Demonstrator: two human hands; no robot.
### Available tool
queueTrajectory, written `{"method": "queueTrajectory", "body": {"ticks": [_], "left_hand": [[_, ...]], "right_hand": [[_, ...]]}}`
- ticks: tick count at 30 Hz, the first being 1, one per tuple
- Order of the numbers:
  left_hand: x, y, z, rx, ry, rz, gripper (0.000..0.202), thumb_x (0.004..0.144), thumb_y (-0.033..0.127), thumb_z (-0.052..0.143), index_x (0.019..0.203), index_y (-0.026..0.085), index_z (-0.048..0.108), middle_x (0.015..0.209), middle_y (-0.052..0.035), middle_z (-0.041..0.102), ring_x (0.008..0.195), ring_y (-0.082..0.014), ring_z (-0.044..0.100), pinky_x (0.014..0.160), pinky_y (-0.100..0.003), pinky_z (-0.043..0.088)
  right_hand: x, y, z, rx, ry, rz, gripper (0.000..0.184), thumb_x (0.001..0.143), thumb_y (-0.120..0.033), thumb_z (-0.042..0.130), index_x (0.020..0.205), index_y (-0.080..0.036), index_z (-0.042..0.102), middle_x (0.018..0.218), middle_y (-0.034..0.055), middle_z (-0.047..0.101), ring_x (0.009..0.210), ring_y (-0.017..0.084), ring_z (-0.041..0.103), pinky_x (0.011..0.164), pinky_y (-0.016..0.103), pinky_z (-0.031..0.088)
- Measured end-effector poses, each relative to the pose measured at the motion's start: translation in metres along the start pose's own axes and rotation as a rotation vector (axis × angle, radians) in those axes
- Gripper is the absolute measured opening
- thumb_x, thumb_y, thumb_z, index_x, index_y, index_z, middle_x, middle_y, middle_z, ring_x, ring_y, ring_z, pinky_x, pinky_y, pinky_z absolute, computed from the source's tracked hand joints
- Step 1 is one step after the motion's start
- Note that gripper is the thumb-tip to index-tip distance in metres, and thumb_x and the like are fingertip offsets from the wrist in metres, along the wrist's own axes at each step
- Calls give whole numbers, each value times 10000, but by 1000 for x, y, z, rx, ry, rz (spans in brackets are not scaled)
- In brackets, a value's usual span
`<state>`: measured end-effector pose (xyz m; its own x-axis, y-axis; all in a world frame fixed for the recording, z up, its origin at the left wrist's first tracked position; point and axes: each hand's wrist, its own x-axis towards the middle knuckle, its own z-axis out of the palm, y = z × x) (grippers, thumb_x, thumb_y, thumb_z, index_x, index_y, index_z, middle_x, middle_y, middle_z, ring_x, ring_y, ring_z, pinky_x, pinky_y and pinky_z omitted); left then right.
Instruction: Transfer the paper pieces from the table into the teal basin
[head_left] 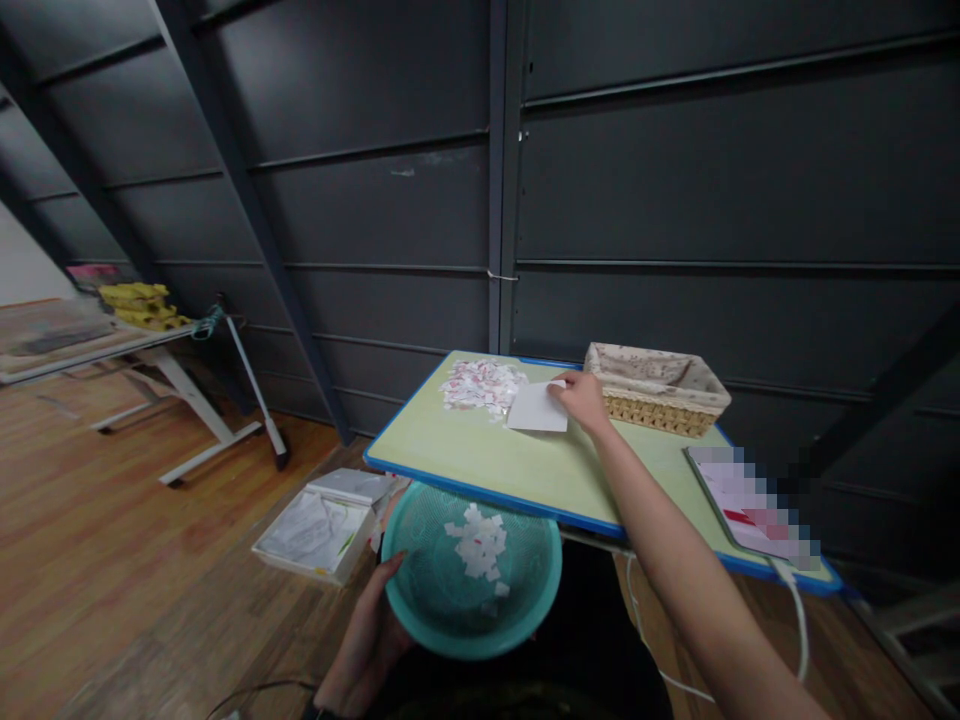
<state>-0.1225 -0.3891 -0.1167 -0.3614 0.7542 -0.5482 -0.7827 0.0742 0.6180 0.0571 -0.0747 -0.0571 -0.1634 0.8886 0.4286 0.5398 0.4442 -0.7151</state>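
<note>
My left hand point(379, 615) grips the left rim of a round teal plastic basket point(555, 575), which is held just below the table's front edge. Small white paper scraps point(480, 540) lie in the bottom of it. Over the table, my right hand point(581, 400) pinches a white card point(538, 408) by its upper right corner. The card's left edge meets a spread heap of paper scraps point(480, 385), some with reddish print. Most of my left fingers are hidden under the basket.
The pale green table point(450, 450) has a blue edge. A lined wicker basket point(660, 412) stands at its back right, and a tablet point(742, 505) with a white cable lies at the right. An open box point(319, 530) sits on the floor. Dark panelled wall point(375, 200) rises behind.
</note>
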Motion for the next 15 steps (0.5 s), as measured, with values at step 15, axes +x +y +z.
{"method": "queueTrajectory", "body": {"ticks": [15], "left_hand": [[-3,1,6,17,33,5,626,772,193,640,1372,119,478,964,-136,801,1034,-353,689,885,-513,538]], "right_hand": [[-1,-1,1,85,-54,37,322,642,-265,542,803,-80,750,772,109,722,688,216,619,596,274,424]]}}
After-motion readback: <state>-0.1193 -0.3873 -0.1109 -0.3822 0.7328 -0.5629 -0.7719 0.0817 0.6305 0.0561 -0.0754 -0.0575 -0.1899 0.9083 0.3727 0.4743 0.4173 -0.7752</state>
